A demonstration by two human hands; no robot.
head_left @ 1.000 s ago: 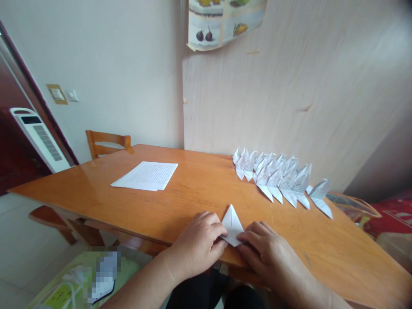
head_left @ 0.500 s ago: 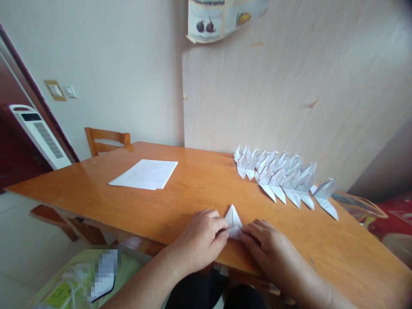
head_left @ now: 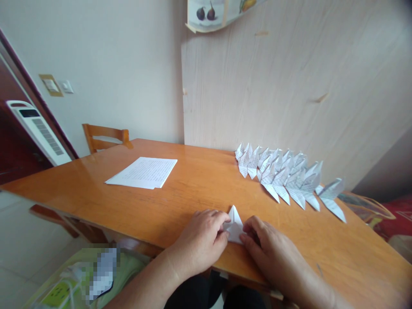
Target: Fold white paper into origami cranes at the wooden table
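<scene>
A small folded piece of white paper point(head_left: 234, 231) lies near the front edge of the wooden table point(head_left: 193, 184), its pointed tip facing away from me. My left hand point(head_left: 206, 234) has its thumb and forefinger closed on the paper's left side. At the lower right side, my right hand point(head_left: 265, 240) pinches the paper's edge between thumb and curled fingers. Both hands rest low over the tabletop and hide the side corners of the paper. Several folded paper pieces with pointed wings point(head_left: 283, 171) stand in rows at the back right.
A stack of written sheets point(head_left: 143, 172) lies on the left of the table. Behind it stands a wooden chair point(head_left: 106, 136) by the wall. A green cloth-covered seat point(head_left: 128, 262) with a power strip point(head_left: 59, 294) is at lower left. The panelled wall point(head_left: 257, 94) borders the table's far side.
The lower part of the folded paper now lies flat as one larger triangle, where a small folded flap showed before. My hands have barely shifted; the view has tilted slightly down.
</scene>
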